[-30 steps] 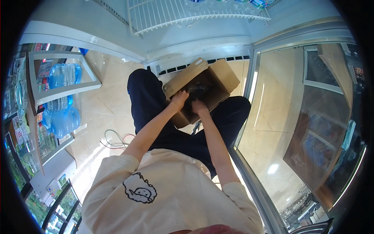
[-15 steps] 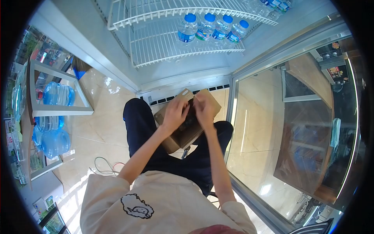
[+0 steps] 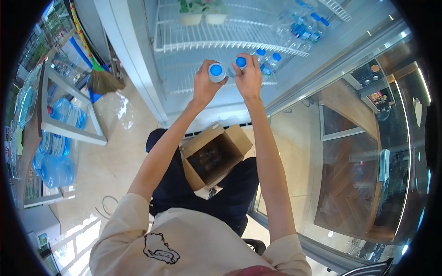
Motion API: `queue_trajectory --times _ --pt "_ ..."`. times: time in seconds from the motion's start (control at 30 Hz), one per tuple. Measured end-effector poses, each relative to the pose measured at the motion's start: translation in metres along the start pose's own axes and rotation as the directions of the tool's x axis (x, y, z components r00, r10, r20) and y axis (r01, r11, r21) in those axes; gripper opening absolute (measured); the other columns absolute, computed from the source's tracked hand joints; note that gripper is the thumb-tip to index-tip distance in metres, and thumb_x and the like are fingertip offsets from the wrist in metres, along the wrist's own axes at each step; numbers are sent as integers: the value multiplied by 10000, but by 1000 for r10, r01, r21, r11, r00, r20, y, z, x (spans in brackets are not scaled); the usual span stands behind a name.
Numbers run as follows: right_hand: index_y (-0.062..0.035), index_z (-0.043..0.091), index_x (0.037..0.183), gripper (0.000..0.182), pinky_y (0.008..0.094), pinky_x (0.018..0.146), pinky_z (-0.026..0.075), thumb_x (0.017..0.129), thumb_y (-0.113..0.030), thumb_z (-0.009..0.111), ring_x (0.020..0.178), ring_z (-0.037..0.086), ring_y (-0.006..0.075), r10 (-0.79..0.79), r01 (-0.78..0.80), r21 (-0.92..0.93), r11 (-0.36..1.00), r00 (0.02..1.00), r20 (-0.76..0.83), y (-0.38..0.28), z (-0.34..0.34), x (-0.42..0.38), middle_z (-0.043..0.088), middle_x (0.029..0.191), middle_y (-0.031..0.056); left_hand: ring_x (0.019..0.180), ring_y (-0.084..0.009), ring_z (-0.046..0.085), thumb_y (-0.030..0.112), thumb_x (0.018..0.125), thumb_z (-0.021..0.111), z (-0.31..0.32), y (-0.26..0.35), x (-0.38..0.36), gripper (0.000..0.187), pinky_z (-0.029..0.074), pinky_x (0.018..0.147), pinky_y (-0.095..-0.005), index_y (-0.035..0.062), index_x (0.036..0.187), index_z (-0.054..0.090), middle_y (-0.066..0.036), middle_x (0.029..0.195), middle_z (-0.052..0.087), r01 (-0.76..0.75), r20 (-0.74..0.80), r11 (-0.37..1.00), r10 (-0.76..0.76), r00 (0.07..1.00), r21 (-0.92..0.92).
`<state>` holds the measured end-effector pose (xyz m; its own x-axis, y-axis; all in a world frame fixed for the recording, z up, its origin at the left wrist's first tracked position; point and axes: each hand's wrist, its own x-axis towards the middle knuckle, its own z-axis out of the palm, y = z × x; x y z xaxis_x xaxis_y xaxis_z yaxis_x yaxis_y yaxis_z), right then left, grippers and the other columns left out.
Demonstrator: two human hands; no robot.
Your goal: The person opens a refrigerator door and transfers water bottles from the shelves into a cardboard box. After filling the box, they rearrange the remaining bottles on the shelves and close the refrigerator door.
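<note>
- Our whole view has swung upward: a second ago we looked down into the cardboard box (image 3: 214, 154) on our lap, and now the open fridge (image 3: 138, 69) with its white wire shelves (image 3: 221, 46) fills the top of the picture.
- Both arms have risen from the box to the shelf level; we judge that the move from box to fridge is well under way, with the bottles not yet set down.
- The box now sits untouched between our knees, flaps spread, dark inside, with more bottles dimly visible in it.
- Our left hand (image 3: 204, 85) is closed around one blue-capped water bottle (image 3: 216, 71), held upright in front of the lower shelf.
- Our right hand (image 3: 249, 78) is wrapped around a second blue-capped bottle (image 3: 239, 63), just beside the first; half a second ago both hands were at the box's flaps.
- A row of like bottles (image 3: 268, 62) stands on the shelf just to the right of our hands.
- Off to the left, large water jugs (image 3: 55, 168) rest on a low rack, and a broom (image 3: 102, 79) leans by the fridge.
</note>
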<state>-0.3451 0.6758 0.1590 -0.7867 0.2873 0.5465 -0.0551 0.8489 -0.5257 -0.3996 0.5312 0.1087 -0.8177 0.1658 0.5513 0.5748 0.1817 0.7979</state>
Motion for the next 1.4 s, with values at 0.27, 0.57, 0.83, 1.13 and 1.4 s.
queue_trajectory --times 0.27,0.57,0.83,1.13,1.4 --pt "-50 633 1137 354 346 676 470 834 -38 815 892 556 291 -143 181 19 983 833 -534 -26 -54 -179 569 1026 144 1062 -193 709 86 698 934 -99 30 -140 641 559 919 -329 29 1197 537 -122 1178 732 -121 -319 972 52 946 -200" --pt "-85 615 1146 321 470 683 560 858 -20 740 827 676 381 271 -295 12 955 892 363 12 0 -314 568 1047 146 1054 -303 693 38 679 841 -80 -17 -300 494 578 896 -409 115 1139 680 -86 1096 710 271 443 963 -245 863 5" --pt "-114 618 1141 373 540 762 585 806 24 705 893 681 460 409 -284 -302 910 738 537 76 94 -386 541 1147 187 1143 -370 620 -106 668 704 -16 -100 -362 529 584 878 -473 94 1157 680 -112 1159 692 19 766 918 -341 545 395" --pt "-100 647 1230 339 473 890 599 891 -89 649 1075 698 406 548 -146 -529 836 234 803 96 126 -405 655 1259 214 1200 -446 603 -162 716 658 -5 -114 -357 565 551 978 -489 29 1247 642 -200 1295 639 211 780 882 -471 412 421" --pt "-28 621 1189 263 445 790 587 931 -82 614 937 733 335 508 -508 -165 846 670 542 73 105 -389 721 1069 190 1127 -444 630 -108 799 639 12 -132 -366 349 549 940 -480 5 1130 644 -224 1212 652 300 667 858 -514 539 418"
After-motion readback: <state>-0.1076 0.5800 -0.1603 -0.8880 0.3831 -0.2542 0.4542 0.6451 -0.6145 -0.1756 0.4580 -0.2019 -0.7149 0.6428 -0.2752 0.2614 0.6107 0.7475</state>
